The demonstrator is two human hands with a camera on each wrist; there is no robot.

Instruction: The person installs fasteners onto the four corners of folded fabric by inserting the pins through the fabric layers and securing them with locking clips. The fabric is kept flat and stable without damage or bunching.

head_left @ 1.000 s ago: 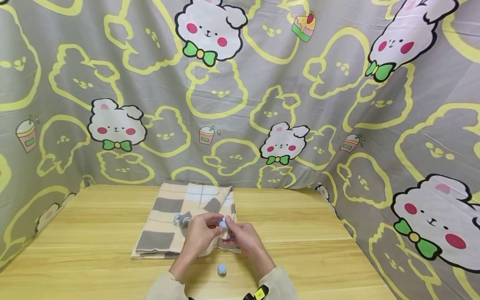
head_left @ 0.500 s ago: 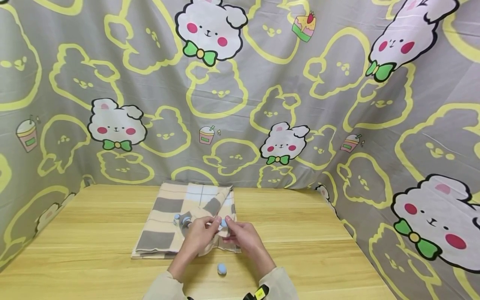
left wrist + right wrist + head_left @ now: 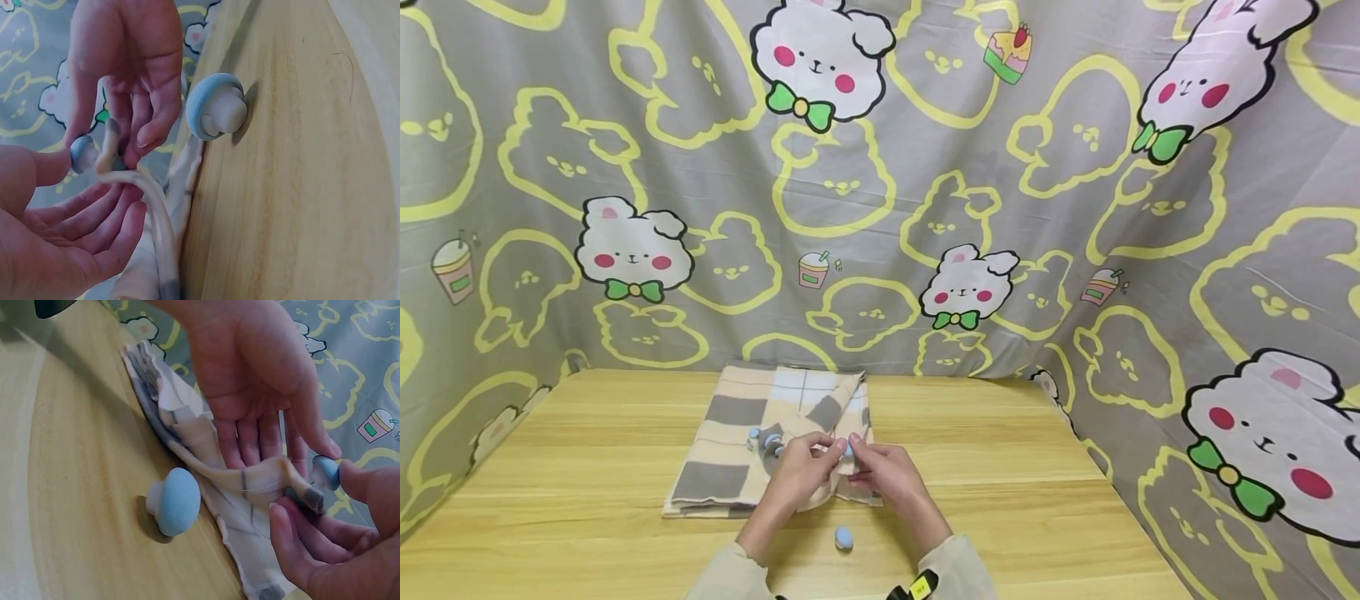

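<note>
A folded plaid blanket (image 3: 726, 450) in beige, grey and pale blue lies on the table, its near right corner lifted between the hands. At that corner is a small mushroom-shaped clip (image 3: 327, 473) with a light blue cap and white stem. My left hand (image 3: 805, 467) and right hand (image 3: 891, 477) meet there, thumbs against the cap from both sides. Their other fingers curl under the cloth edge, where a second blue part (image 3: 291, 494) is partly hidden. Another mushroom-shaped clip (image 3: 215, 107) lies loose on the table, nearer the person.
More blue clip pieces (image 3: 754, 436) sit on the blanket left of the hands, by a bunched grey part. The wooden table (image 3: 1000, 467) reaches back to a grey curtain (image 3: 865, 200) printed with white bunnies, which also hangs at both sides.
My left hand has shifted its fingers, bringing its thumb up to the clip's cap beside the right thumb. The blanket corner stays lifted. The loose clip has not moved.
</note>
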